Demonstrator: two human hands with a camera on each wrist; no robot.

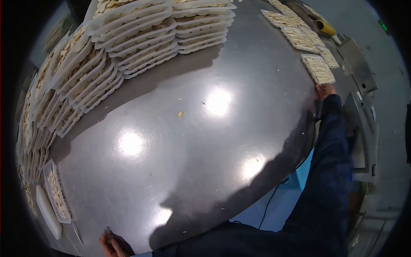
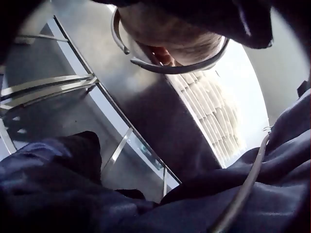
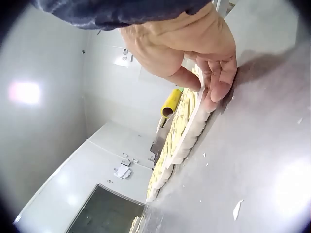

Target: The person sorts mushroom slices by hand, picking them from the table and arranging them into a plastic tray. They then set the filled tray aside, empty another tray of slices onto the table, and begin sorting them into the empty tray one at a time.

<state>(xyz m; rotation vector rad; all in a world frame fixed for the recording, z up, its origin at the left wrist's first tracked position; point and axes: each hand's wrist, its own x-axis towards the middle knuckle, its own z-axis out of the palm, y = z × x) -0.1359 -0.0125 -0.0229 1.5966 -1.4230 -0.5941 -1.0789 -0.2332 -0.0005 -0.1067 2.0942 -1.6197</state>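
At the right edge of the metal table, my right hand (image 1: pixel 326 91) grips the near end of a white tray (image 1: pixel 319 69) filled with rows of pale strips. Seen from the right wrist, the thumb of my hand (image 3: pixel 194 51) lies on the inner side of the tray's rim (image 3: pixel 192 131) and the fingers on its outer side. My left hand (image 1: pixel 113 245) is low at the table's near edge, fingers loosely bent, with no object clearly seen in it. In the left wrist view that hand (image 2: pixel 170 41) is mostly hidden behind the wrist and a metal band.
Tall stacks of trays (image 1: pixel 141 38) stand at the back left. A filled tray (image 1: pixel 56 192), a white lid or tray (image 1: pixel 48 212) and a thin tool (image 1: pixel 77 232) lie at left. More filled trays (image 1: pixel 299 38) and a yellow cylinder (image 1: pixel 325 28) are beyond my right hand.
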